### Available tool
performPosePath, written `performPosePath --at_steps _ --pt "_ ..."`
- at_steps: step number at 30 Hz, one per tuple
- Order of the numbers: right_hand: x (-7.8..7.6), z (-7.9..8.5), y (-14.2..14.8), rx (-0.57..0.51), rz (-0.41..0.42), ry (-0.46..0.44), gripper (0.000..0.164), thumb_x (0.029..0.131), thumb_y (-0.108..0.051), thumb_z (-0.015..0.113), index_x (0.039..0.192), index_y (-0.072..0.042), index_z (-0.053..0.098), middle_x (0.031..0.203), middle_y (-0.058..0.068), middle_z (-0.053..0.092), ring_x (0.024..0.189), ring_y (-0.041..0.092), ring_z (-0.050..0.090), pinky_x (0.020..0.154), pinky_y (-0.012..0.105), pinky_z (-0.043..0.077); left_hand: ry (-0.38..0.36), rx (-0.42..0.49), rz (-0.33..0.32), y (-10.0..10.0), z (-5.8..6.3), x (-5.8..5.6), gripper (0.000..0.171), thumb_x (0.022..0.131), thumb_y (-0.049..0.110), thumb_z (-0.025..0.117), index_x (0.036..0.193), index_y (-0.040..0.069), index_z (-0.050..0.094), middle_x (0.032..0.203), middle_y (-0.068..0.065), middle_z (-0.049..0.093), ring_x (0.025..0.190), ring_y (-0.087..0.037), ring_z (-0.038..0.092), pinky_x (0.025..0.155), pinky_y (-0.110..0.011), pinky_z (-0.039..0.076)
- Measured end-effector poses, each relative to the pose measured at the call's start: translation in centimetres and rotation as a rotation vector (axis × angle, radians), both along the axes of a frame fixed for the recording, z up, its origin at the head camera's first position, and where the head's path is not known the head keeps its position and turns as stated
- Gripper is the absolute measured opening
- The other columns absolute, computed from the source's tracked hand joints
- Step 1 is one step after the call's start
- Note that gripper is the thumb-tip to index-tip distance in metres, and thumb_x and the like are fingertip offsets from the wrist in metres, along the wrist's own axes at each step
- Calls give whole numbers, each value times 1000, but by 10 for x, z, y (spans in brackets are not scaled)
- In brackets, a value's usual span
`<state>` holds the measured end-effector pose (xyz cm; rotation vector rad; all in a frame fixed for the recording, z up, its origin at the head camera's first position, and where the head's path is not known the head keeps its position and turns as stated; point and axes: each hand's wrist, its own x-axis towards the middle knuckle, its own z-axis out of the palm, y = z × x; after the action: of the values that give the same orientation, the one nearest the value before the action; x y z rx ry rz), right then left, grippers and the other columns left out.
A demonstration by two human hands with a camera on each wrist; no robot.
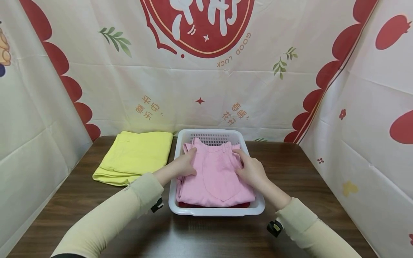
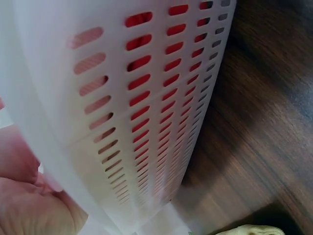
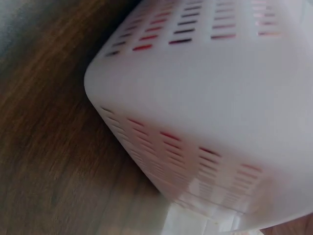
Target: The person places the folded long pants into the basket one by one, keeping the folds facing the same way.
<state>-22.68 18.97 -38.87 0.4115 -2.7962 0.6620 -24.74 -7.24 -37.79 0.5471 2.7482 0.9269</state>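
A folded pair of pink trousers [image 1: 219,175], with belt loops and pocket stitching, lies in a white perforated basket [image 1: 222,212]. My left hand [image 1: 187,164] grips its left edge and my right hand [image 1: 253,171] grips its right edge. Red cloth [image 1: 238,205] shows beneath the pink fabric and also through the slots of the basket wall [image 2: 73,127] in the left wrist view. There, part of my left hand [image 2: 29,196] appears beyond the rim. The right wrist view is filled mostly by the basket's corner [image 3: 195,88], and the right hand is hidden there.
Left of the basket, a folded yellow garment [image 1: 138,154] lies on the dark wooden table [image 1: 200,238]. Printed cloth walls [image 1: 193,89] stand close behind the table and along both sides.
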Motion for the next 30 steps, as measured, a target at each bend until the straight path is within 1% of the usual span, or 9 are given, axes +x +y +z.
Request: performPosePath --at_steps 3,5,10,15,18,21,23,27,30 --pt "-3 1 1 -6 -16 -20 58 75 -5 71 130 -15 56 66 2 50 62 23 47 55 37 37 -1 17 23 0 0 1 95 70 -1 74 149 -1 20 110 -28 61 86 -29 59 74 -39 51" --pt "-4 2 2 4 -26 -42 54 76 -7 72 127 -16 58 67 2 51 65 24 48 57 38 38 -4 21 26 0 0 0 94 71 -1 74 149 0 20 105 -27 62 82 -28 58 70 -37 50" --pt "-6 5 4 41 6 -68 44 79 -9 72 121 -12 62 77 6 60 72 26 52 64 41 43 5 -16 10 1 -1 0 93 75 5 77 149 -1 20 108 -27 61 88 -28 59 76 -38 50" --pt "-3 8 6 64 45 -116 44 80 -10 73 123 -7 62 95 13 66 79 26 56 70 43 50 54 -107 -27 3 -2 3 91 78 13 78 147 -9 22 123 -27 57 106 -31 59 89 -40 48" --pt "-1 11 7 103 81 -136 47 80 -11 76 124 -4 61 101 16 66 84 27 58 75 45 51 114 -189 -47 5 -1 8 73 80 15 75 138 -11 38 116 -25 61 101 -30 61 85 -39 49" --pt "2 17 9 176 112 -135 50 77 -14 80 122 -3 62 106 17 64 91 29 58 78 47 51 173 -287 -51 7 4 15 45 80 17 73 116 -5 57 101 -21 61 82 -26 59 70 -38 51" --pt "4 23 11 223 129 -135 53 75 -18 83 122 -5 63 110 17 62 98 31 55 81 48 49 215 -365 -59 8 9 18 35 78 20 72 102 -3 61 99 -21 57 75 -26 55 64 -39 50" --pt "2 31 17 298 209 -145 63 71 -25 85 127 -8 61 131 21 51 117 39 45 92 55 42 266 -532 -84 7 21 19 55 74 42 76 104 -2 63 121 -28 48 102 -36 53 76 -47 50" --pt "-4 32 21 338 289 -164 72 71 -29 85 133 -7 56 142 22 42 129 44 35 101 60 31 240 -632 -147 3 26 15 77 69 59 76 116 1 63 136 -23 42 126 -42 37 88 -54 43"
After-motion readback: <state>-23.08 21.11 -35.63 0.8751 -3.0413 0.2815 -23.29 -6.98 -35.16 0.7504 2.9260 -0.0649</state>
